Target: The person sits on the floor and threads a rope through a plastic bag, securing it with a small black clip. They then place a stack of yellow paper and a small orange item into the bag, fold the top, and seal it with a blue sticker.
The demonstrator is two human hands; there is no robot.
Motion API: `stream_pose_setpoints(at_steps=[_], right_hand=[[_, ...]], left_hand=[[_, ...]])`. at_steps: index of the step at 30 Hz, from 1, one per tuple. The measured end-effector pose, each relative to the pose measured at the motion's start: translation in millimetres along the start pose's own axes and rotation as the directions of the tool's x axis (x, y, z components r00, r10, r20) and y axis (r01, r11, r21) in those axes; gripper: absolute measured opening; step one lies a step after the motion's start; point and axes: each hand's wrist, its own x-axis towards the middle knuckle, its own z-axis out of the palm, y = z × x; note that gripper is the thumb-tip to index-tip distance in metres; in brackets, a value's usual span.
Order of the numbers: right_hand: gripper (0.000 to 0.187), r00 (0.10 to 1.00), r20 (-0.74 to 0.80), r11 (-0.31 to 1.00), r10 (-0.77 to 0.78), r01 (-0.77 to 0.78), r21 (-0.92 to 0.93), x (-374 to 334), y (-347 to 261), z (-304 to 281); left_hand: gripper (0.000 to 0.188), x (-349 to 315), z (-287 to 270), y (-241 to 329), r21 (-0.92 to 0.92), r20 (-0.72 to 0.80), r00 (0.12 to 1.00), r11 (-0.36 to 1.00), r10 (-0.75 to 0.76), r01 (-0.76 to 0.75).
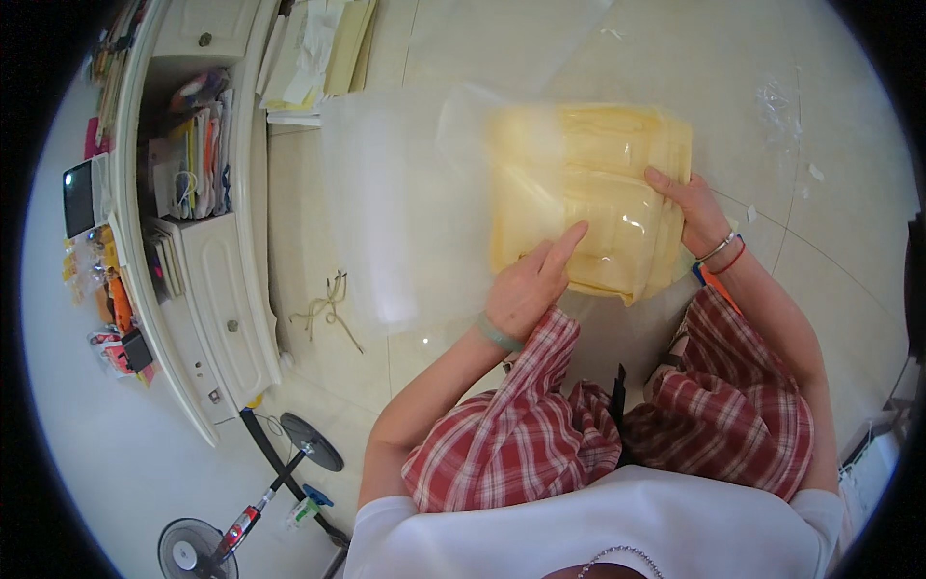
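Note:
A thick, folded yellow packet (603,198) with a glossy clear surface is held in front of me above the floor. Its left part lies under or inside a large translucent plastic bag (386,212) that spreads away to the left. My right hand (687,203) grips the packet's right edge, thumb on top and fingers hidden beneath. At the packet's lower left edge, my left hand (529,285) is closed on it, with one digit stretched over the top and the other fingertips out of sight.
On the left stands a white cabinet (231,289) holding folders and papers. Stacked papers (318,58) lie by it, and a tied cord (326,309) rests on the tiled floor. A small fan (193,550) is at lower left. Crumpled clear plastic (776,106) lies at right.

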Motion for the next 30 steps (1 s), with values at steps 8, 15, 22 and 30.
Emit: stream_pose_setpoints(at_steps=[8,15,22,30], right_hand=[[0.032,0.987,0.095,0.960,-0.133,0.152,-0.235,-45,-110,-1],[0.036,0.947,0.308,0.715,0.090,0.154,-0.682,-67,-109,30],[0.038,0.918,0.350,0.618,0.185,0.169,-0.768,-77,-104,50],[0.051,0.702,0.712,0.348,0.000,0.667,-0.658,-118,-95,73]], left_hand=[[0.033,12,57,22,-0.644,-0.038,0.984,0.757,-0.171,0.107],[0.020,-24,81,45,-0.806,0.260,0.940,0.486,-0.222,0.338],[0.030,-35,-13,30,-0.751,0.586,0.810,0.380,0.009,0.540],[0.054,-6,-97,-9,-0.597,0.146,0.873,0.662,-0.466,0.453]])
